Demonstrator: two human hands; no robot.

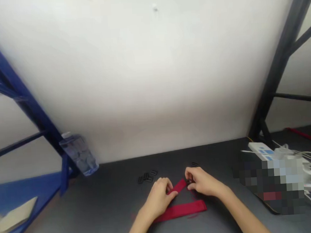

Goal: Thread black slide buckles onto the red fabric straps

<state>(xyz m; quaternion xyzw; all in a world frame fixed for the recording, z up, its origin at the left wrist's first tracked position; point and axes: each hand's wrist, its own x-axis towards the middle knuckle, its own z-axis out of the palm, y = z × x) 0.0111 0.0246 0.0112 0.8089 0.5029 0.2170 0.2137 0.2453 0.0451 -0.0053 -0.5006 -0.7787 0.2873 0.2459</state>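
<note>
As I watch remotely, the left hand (pixel 159 198) and right hand (pixel 203 181) pinch a red strap (pixel 178 186) between them, fingers (pixel 169 186) narrow and firm against slipping; the strap sits on the counter (pixel 98 218), black sliders (pixel 146 177) just left of it.

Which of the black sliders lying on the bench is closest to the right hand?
The lone black slider just beyond the right hand; it lies apart, while the others form a small cluster further left, beyond the left hand.
</note>
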